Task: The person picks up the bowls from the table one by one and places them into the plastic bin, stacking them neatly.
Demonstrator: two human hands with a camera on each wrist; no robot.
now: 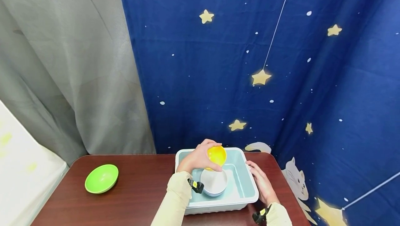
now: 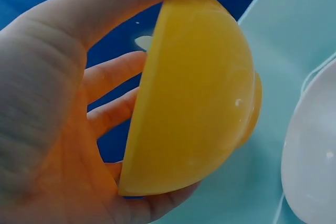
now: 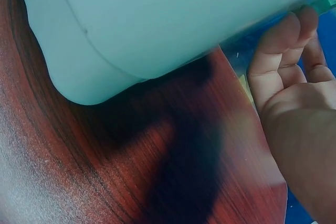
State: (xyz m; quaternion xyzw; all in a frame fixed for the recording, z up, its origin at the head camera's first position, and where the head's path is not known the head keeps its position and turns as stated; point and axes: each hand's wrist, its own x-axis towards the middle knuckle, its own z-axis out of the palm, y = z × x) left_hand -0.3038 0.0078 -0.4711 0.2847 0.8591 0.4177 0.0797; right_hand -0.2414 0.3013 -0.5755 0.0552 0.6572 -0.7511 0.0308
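Note:
In the head view, my left hand (image 1: 201,156) holds a yellow bowl (image 1: 217,155) above a pale blue basin (image 1: 240,181). The left wrist view shows the yellow bowl (image 2: 194,98) tipped on its side, the thumb and fingers spread across its rim. Inside the basin, below that hand, sits a white bowl (image 1: 215,181) that looks stacked on another. My right hand (image 1: 262,184) is at the basin's right side, its fingertips at the rim. From the right wrist, the fingers (image 3: 278,40) look slightly bent against the basin's outer edge (image 3: 131,30).
A green bowl (image 1: 101,178) rests on the left part of the dark red wooden table (image 1: 140,184). Behind the table hang a grey curtain (image 1: 103,80) and a blue curtain with stars (image 1: 200,80). A white surface (image 1: 25,174) borders the table at left.

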